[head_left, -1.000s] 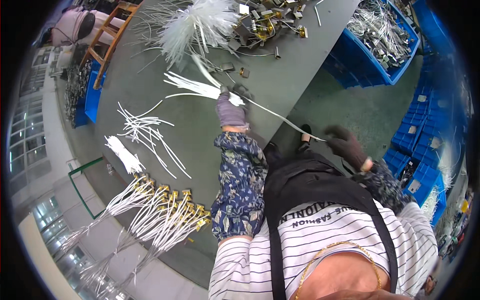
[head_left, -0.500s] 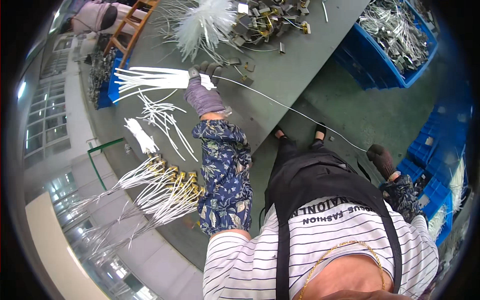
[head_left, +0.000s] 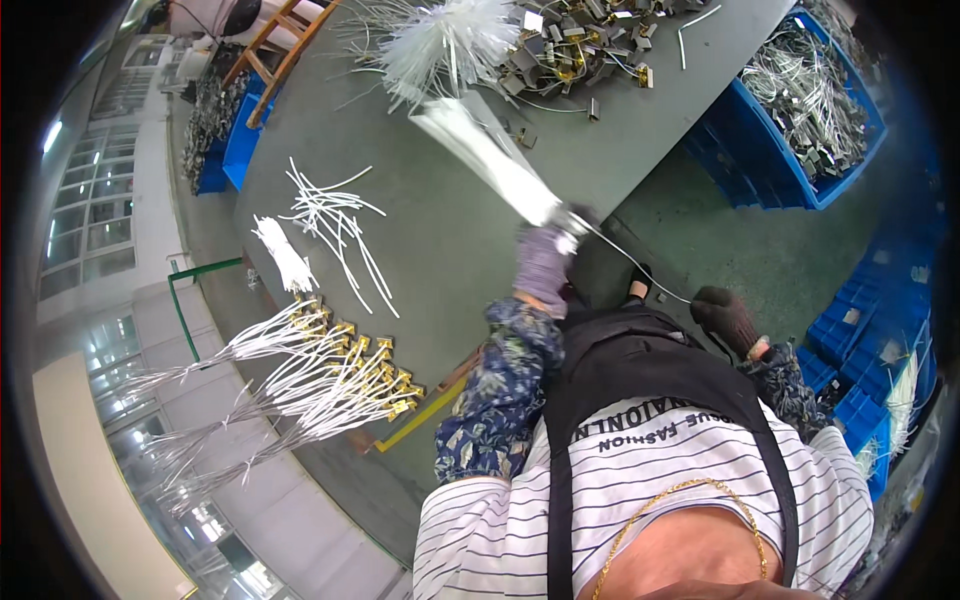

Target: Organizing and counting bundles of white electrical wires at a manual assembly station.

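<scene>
My left hand [head_left: 545, 258], in a grey-purple glove, is closed round one end of a bundle of white tubes [head_left: 490, 160], blurred by motion, above the grey table's edge. From this bundle end a thin white wire [head_left: 640, 265] runs to my right hand [head_left: 726, 318]. That hand wears a dark brown glove and closes on the wire's far end, out beyond the table. Loose white tubes [head_left: 338, 222] lie on the table to the left, beside a tight bundle of short white tubes [head_left: 284, 256].
Rows of white-wired pieces with brass-coloured ends [head_left: 345, 365] hang over the table's left edge. At the back sit a tuft of clear strips [head_left: 450, 45] and a heap of small metal parts [head_left: 570, 50]. A blue crate [head_left: 735, 150] of wired parts stands right.
My left hand has swung right and nearer to me with the tube bundle, which now points away from me. My right hand has shifted a little left, and the wire between them spans less.
</scene>
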`<state>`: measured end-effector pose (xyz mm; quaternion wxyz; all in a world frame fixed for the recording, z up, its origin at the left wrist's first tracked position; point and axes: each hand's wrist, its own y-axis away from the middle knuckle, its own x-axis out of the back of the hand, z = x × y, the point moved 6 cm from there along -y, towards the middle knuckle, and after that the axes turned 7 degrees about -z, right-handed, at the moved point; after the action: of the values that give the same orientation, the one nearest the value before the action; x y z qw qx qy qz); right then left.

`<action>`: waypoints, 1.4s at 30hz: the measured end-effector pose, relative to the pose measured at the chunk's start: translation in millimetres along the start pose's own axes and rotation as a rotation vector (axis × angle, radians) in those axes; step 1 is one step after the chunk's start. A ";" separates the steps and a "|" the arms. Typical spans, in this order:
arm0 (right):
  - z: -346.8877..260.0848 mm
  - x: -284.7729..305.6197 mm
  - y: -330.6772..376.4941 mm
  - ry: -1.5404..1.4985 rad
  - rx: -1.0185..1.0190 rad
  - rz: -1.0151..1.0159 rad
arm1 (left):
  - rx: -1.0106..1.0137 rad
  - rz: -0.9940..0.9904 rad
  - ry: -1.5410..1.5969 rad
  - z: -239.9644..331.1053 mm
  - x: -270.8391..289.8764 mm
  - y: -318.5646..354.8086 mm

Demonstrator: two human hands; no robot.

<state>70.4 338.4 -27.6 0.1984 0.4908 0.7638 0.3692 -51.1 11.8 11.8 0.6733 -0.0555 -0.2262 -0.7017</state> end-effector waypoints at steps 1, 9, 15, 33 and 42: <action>3.7 0.0 -4.2 -0.042 0.059 -0.004 | 0.052 -0.010 0.127 -15.4 14.5 -2.0; -152.1 -82.0 -63.3 0.003 0.431 -0.149 | 0.166 0.356 0.497 -27.1 107.3 -17.1; -258.2 -164.3 -97.2 0.429 0.664 -0.110 | 0.333 0.236 0.196 -71.0 116.9 -33.3; -26.9 -19.3 -18.0 0.548 0.537 0.112 | 0.212 0.197 1.144 -18.2 8.7 -60.8; 77.1 20.3 49.9 0.115 -0.240 0.088 | -0.135 0.358 0.965 47.3 86.9 -73.1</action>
<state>142.9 397.3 -38.6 0.1951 0.4745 0.7022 0.4936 -140.4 -50.3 69.5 0.8055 0.1931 0.1687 -0.5343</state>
